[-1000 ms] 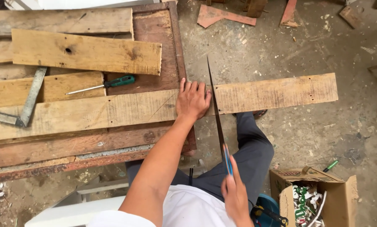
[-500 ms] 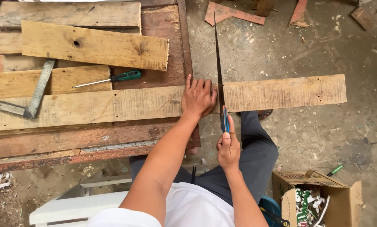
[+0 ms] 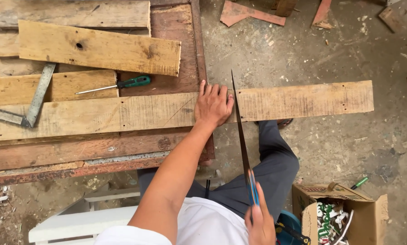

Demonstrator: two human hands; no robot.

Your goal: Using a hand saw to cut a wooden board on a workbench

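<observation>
Presses the left hand (image 3: 214,105) flat on the long plank (image 3: 303,100), fingers apart and laid out on the wood, thumb side just beside the blade, exactly where it lay half a second ago. Grips the blue handle of the handsaw (image 3: 240,131) in the right hand (image 3: 260,222), fingers wrapped shut around it, now low at the bottom edge of the view against the white shirt. Differs from half a second ago, when that hand sat up close to the near edge of the plank with the blade run far forward; matches instead the drawn-back pose of a second ago. Reads, then, as one full push and pull of a sawing stroke, with the tip now only a little past the plank's far edge. Keeps the plank across the front of the workbench (image 3: 185,41), its right part hanging free over the dusty floor (image 3: 348,149), the blade crossing it just right of the bench corner. Shows no drop or tilt in the overhanging part, so judges the cut as not yet through; depth of the kerf too fine to tell. Leaves the green-handled screwdriver (image 3: 130,83) and the metal square (image 3: 31,102) lying unmoved on the bench boards.
</observation>
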